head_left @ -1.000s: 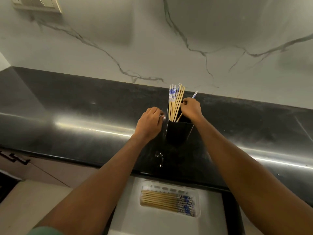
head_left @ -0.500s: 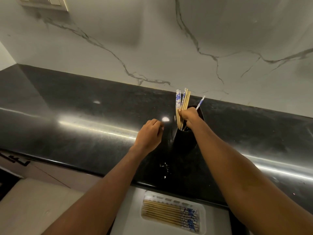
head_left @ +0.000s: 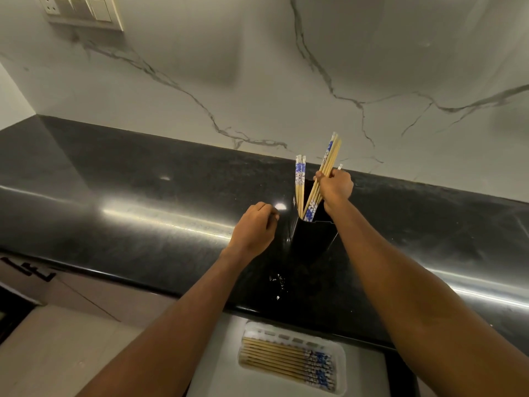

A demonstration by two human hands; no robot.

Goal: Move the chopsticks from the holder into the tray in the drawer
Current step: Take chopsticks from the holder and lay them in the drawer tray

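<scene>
1. Head view, holder: a black holder [head_left: 312, 239] stands upright on the dark counter [head_left: 143, 202], near frame centre, in front of the marble wall [head_left: 257, 81].
2. Head view, right hand: the right hand [head_left: 335, 187] sits at the holder's 1 o'clock rim, its fingers [head_left: 320, 176] curled tight around a bundle of chopsticks [head_left: 329, 159]. The bundle tilts toward 1 o'clock; its lower ends are inside the holder's mouth, its upper ends well above the hand.
3. Head view, remaining sticks: a second group of sticks [head_left: 300, 179] stands nearly upright in the holder's left side, blue-patterned ends up, apart from the gripped bundle at the top. One more tip shows just behind the right hand.
4. Head view, left hand: the left hand [head_left: 254, 229] hovers at the holder's 9 o'clock, just beside it, fingers curled loosely inward and holding nothing. Whether it touches the holder cannot be told.
5. Head view, tray: at 6 o'clock, below the counter edge, a white tray [head_left: 342, 368] lies in the open drawer [head_left: 217, 376]. Chopsticks lie flat in it, side by side, patterned ends to the right.
6. Head view, surroundings: a switch plate [head_left: 83, 11] is on the wall at 11 o'clock.
</scene>
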